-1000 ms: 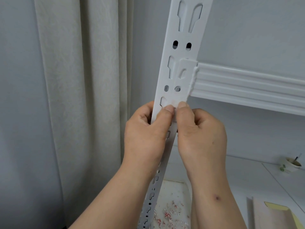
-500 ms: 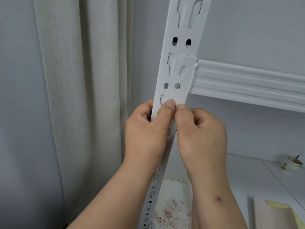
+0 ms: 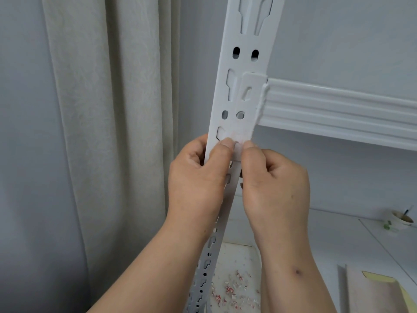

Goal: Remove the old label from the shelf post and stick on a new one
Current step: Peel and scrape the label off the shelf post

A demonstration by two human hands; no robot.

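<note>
The shelf post (image 3: 244, 64) is pinched by the left hand (image 3: 198, 177) and right hand (image 3: 274, 181), thumbs pressed on its face. Open wall is seen at 3 o'clock. A cup (image 3: 402, 220) with unclear contents is seen at 4 o'clock.

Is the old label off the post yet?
Mostly off: only faint pinkish residue shows on the shelf post above both thumbs; scraps lie below.

A white lower shelf surface (image 3: 327, 224) holds a small cup (image 3: 402, 219) at far right, red-and-white paper scraps (image 3: 232, 290) near the post, and a beige board (image 3: 370, 292) at near right.
</note>
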